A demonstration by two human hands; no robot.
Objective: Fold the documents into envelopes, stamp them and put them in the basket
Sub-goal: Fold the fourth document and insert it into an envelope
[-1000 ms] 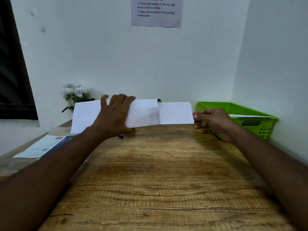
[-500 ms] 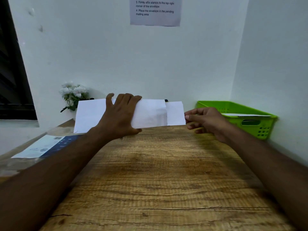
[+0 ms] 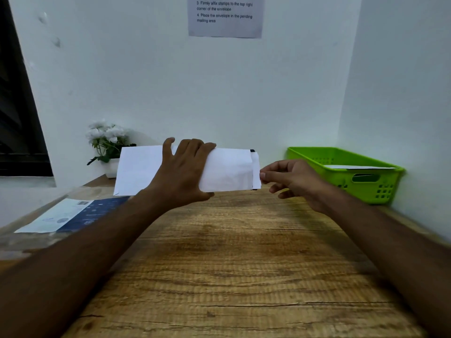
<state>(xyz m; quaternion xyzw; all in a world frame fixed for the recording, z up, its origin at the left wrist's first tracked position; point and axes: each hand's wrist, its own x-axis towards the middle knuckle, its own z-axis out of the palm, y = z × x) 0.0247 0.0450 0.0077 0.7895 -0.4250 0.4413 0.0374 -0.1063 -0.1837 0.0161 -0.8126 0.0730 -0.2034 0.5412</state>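
Observation:
A white envelope [image 3: 227, 169] is held up above the far part of the wooden desk [image 3: 234, 264]. My left hand [image 3: 185, 172] grips it round the middle, fingers over its top edge. A folded white document [image 3: 256, 170] sticks out of the envelope's right end by only a narrow strip. My right hand [image 3: 290, 179] pinches that strip at its right edge. The green basket [image 3: 341, 179] stands at the far right against the wall, with a white envelope [image 3: 358, 167] lying in it.
A small pot of white flowers [image 3: 107, 142] stands at the back left. A blue and white printed sheet [image 3: 73, 213] lies on the desk's left side. An instruction sheet [image 3: 225, 15] hangs on the back wall. Walls close the desk at the back and right.
My right hand has pushed the folded document leftward into the envelope; far less of it shows than a second ago. The envelope has shifted slightly right and up.

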